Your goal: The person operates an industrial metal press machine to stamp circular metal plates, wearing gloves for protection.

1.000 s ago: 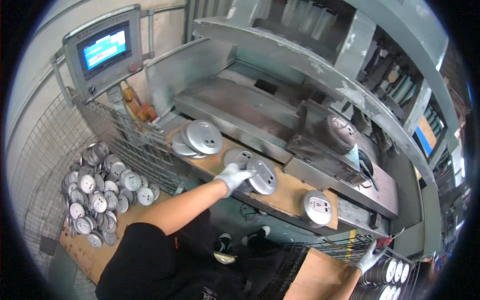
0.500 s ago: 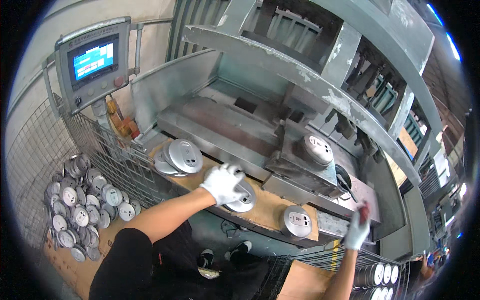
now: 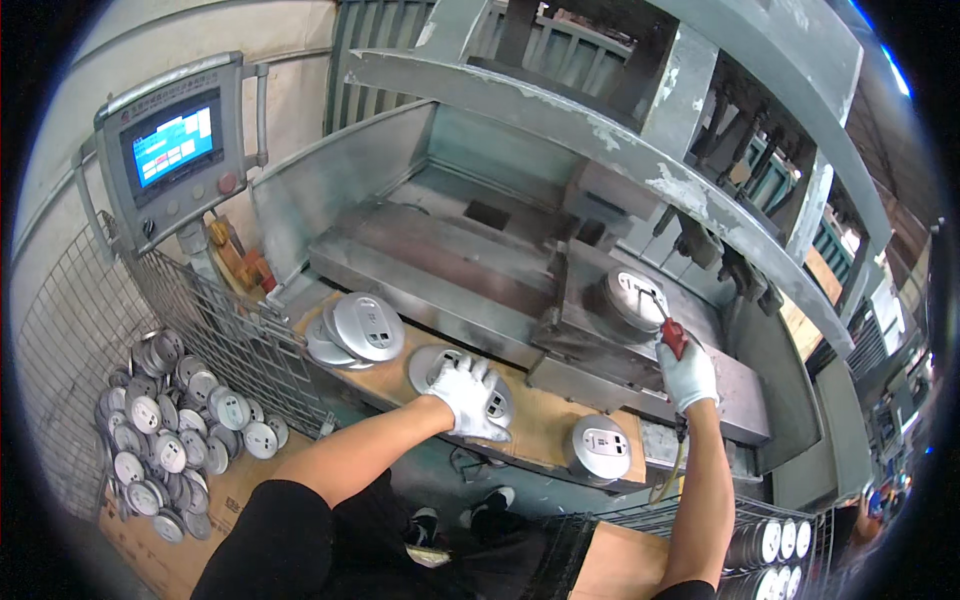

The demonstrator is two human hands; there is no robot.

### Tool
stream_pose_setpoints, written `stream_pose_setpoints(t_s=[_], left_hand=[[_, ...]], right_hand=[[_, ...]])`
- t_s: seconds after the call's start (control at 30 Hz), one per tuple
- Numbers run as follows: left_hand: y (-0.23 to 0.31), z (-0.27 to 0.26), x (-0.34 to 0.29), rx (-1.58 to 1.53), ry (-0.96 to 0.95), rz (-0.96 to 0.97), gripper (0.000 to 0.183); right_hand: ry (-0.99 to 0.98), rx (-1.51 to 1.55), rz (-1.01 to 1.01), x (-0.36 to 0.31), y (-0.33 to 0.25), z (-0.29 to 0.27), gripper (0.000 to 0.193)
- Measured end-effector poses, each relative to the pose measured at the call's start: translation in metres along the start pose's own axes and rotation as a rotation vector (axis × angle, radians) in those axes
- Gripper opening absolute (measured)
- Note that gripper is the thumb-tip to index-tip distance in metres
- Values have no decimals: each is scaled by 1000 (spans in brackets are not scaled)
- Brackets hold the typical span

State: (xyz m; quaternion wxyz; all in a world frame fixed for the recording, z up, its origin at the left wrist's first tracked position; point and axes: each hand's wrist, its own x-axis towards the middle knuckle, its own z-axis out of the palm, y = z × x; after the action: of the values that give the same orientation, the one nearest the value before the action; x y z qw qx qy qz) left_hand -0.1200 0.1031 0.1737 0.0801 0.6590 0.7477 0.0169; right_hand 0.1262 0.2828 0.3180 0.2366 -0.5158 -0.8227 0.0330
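Observation:
My left hand (image 3: 464, 396), in a white glove, lies with spread fingers over silvery round metal covers on the cardboard-topped ledge. One cover (image 3: 424, 368) shows beyond its fingers; another (image 3: 497, 408) is partly beneath them. My right hand (image 3: 690, 378), also gloved, is wrapped round a red air blow gun (image 3: 675, 338) with a thin nozzle. The nozzle reaches over a round cover (image 3: 634, 298) seated on the machine's block; whether it touches is unclear. Stacked covers (image 3: 366, 327) lie left of my left hand, and a single stack (image 3: 600, 447) stands to its right.
A grey press frame (image 3: 600, 120) arches over the work area. At the left stand a control panel (image 3: 175, 150) and a wire cage with a heap of covers (image 3: 175, 440). Lower right, another wire basket holds rows of covers (image 3: 775, 540). A yellowish hose (image 3: 672, 470) hangs by my right wrist.
My right hand has risen with the air blow gun from the lower right to the cover on the block. My left hand has shifted slightly right and its fingers have spread over the covers.

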Motion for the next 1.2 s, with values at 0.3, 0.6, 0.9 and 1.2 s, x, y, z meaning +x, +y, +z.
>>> stream_pose_setpoints(t_s=[0.3, 0.6, 0.9, 1.2], left_hand=[[-2, 3, -1, -13, 53, 7, 104], [0, -2, -4, 57, -15, 37, 109], [2, 0, 2, 13, -29, 40, 105], [-6, 9, -7, -59, 110, 46, 97]], right_hand=[[192, 627, 35, -78, 114, -10, 52], [467, 64, 682, -177, 307, -6, 67], [504, 47, -186, -51, 98, -1, 50], [-51, -407, -231, 129, -2, 92, 93]])
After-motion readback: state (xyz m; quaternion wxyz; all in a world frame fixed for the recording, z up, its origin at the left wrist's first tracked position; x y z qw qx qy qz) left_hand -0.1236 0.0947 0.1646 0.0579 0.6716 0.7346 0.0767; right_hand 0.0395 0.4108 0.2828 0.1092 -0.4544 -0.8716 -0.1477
